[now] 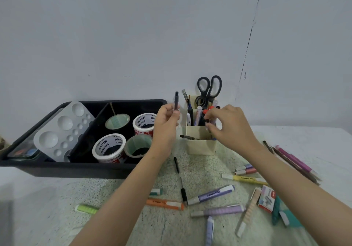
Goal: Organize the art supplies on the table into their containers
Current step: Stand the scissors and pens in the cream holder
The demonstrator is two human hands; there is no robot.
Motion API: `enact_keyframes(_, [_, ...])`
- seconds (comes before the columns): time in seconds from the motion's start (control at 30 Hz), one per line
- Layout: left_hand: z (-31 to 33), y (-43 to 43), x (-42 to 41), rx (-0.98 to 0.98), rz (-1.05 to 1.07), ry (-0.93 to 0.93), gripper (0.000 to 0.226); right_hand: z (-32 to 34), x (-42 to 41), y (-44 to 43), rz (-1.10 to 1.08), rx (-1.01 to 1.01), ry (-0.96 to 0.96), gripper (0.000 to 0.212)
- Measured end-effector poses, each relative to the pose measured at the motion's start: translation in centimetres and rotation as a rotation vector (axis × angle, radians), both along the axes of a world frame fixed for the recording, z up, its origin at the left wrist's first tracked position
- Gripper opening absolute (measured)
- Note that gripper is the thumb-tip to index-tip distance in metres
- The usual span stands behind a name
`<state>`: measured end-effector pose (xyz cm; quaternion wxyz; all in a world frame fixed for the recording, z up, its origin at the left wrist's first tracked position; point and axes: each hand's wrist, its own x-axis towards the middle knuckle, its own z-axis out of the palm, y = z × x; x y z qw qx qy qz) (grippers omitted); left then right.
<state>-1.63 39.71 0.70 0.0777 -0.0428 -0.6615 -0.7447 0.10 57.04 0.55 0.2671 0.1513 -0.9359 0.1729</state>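
Observation:
My left hand point(165, 123) holds a dark pen point(176, 101) upright, just left of the cream pen holder point(201, 146). My right hand point(226, 125) reaches over the holder's front compartment, its fingertips pinching a dark pen point(209, 124) among the markers standing there. Scissors point(209, 91) and brushes stand in the holder's back compartments. A black pen point(188, 137) lies against the holder's left side. Loose highlighters lie on the table in front: purple point(213, 195), orange point(164, 203), yellow point(244, 179), green point(86, 208).
A black tray point(62, 169) at the left holds several tape rolls point(109, 147) and a white paint palette point(62, 129). A staples box point(267, 199), a teal item point(285, 215) and pink pencils point(294, 159) lie at the right. A wall stands close behind.

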Motion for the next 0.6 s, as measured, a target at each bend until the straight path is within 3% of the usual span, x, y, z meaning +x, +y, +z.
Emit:
enact_keyframes(0.17, [-0.3,-0.4,0.1,0.034,0.148,0.110,0.015,-1.4,-0.1,-2.7,0.035,0.250,0.207,0.011])
enact_keyframes(0.3, [-0.6,-1.1,0.2,-0.017,0.227,0.182,0.013,-2.9,-0.8,-4.4,0.103,0.309,0.130,0.029])
enact_keyframes(0.6, [-0.9,-1.9,0.2,-0.032,0.207,0.172,0.016,-2.6,-1.3,-4.4,0.138,0.048,0.054,0.024])
